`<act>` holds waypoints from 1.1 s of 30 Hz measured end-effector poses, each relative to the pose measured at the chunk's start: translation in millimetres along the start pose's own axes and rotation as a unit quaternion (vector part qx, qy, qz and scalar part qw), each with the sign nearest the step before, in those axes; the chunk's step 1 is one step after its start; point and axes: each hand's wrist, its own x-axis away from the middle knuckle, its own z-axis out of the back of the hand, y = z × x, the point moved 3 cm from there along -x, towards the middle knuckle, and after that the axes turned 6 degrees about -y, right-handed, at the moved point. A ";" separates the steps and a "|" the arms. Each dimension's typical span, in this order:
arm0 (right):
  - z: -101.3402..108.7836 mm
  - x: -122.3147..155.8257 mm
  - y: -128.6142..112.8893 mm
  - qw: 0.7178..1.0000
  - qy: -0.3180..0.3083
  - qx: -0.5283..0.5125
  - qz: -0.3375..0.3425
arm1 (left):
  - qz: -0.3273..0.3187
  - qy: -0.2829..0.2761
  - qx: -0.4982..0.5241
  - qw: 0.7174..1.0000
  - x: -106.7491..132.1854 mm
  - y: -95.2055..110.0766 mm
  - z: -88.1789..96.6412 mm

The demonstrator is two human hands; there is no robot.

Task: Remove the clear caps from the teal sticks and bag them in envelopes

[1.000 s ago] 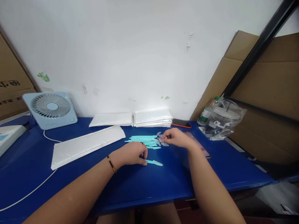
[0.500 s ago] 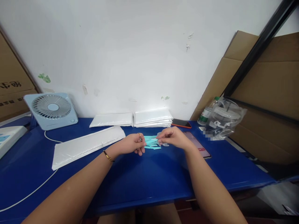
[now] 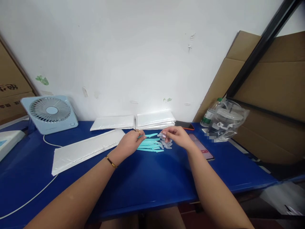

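Observation:
A slim turquoise stick, apparently an eyebrow razor [image 3: 152, 135], is pinched at its left end by my left hand [image 3: 132, 141]. My right hand [image 3: 177, 136] closes thumb and fingers on a small translucent cap [image 3: 160, 135] at the razor's other end. Whether the cap is on the tip or just touching it, I cannot tell. Below the hands, several more turquoise razors [image 3: 149, 147] lie side by side on the blue table [image 3: 152, 178]. Loose translucent caps [image 3: 168, 145] are scattered at their right ends, partly behind my right fingers.
White padded envelopes are stacked at the back, left [image 3: 113, 122] and right [image 3: 154, 120]; a long envelope [image 3: 83, 152] lies left. A blue fan [image 3: 51, 111] stands far left. Phones [image 3: 201, 146] [image 3: 187, 125], a bottle [image 3: 207, 117] and a bagged cup [image 3: 227, 121] are right.
Both hands have moved away from me, toward the back of the table, the left also leftward. More of the razors and loose caps beneath them now show.

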 end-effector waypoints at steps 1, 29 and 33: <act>-1.1 -0.1 -0.3 1.000 -0.002 -0.001 0.000 | -0.004 -0.002 -0.010 1.000 0.1 1.1 0.0; -0.1 -14.6 20.5 0.966 0.080 0.244 0.039 | -0.024 0.097 -0.094 0.991 2.4 15.8 -6.9; 3.6 -30.3 40.4 0.940 0.111 0.323 0.027 | -0.070 -0.023 -0.082 0.994 2.3 10.2 -30.3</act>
